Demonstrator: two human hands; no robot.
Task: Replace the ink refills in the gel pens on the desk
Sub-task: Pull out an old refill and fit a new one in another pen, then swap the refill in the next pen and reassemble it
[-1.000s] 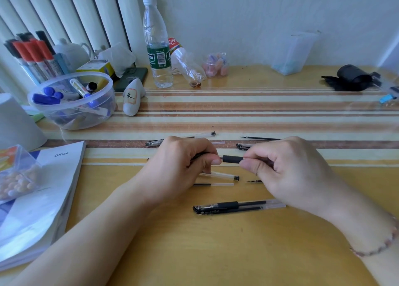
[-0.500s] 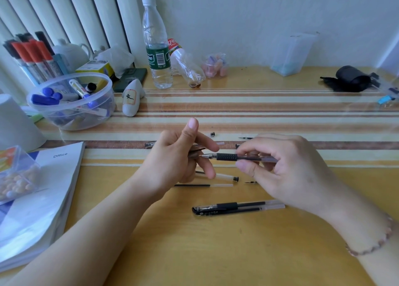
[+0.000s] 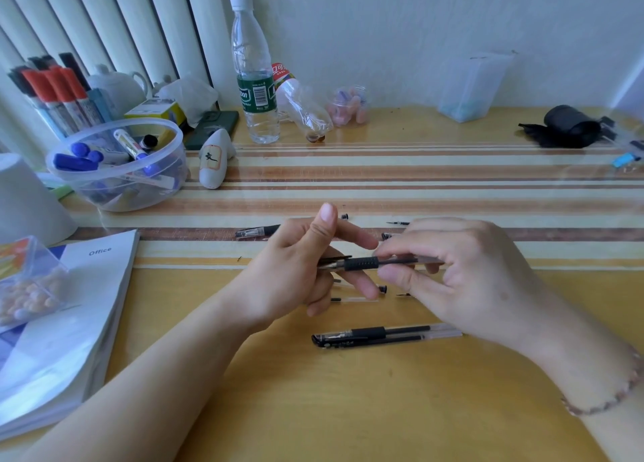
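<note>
2 hands [image 3: 296, 270] [image 3: 463, 280], 4 gel pens [image 3: 362, 263] [image 3: 383, 332] [image 3: 386, 341] [image 3: 258, 231], 2 bottles [image 3: 254, 78] [image 3: 303, 109], 1 tub of markers [image 3: 118, 182]

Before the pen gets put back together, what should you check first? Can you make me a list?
1. Right hand holds the pen firmly: ok.
2. Left hand holds the pen's tip end: cannot tell, its fingers hide that end.
3. Refill sits fully inside the pen: cannot tell.
4. Spare small parts within reach on the desk: ok.
5. Two pens in front are out of the way: ok.
</note>
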